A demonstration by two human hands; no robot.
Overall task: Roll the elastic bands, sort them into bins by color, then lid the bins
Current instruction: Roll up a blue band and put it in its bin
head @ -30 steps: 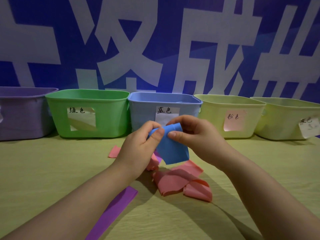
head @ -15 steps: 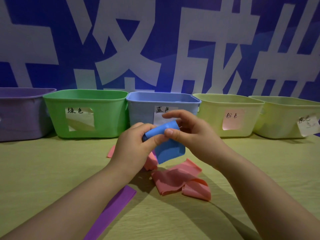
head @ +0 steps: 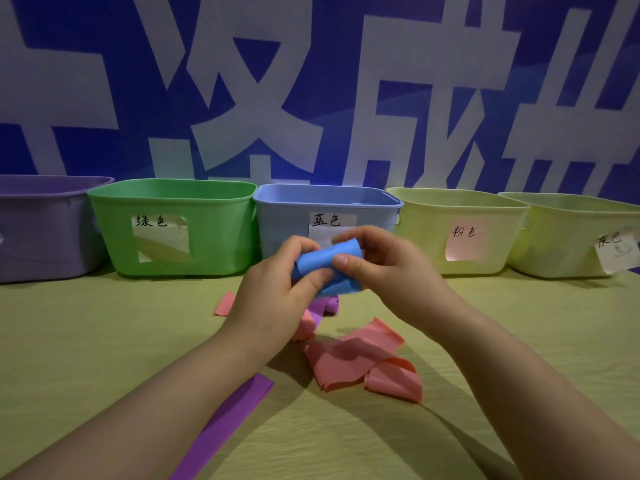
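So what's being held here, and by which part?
The rolled blue elastic band: left hand pinches its left end, right hand its right end.

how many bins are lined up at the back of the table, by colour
purple bin: 1
green bin: 1
blue bin: 1
yellow bins: 2, the inner yellow bin and the end yellow bin
total: 5

The blue band (head: 322, 258), nearly rolled up, is held in front of the blue bin (head: 284, 223).
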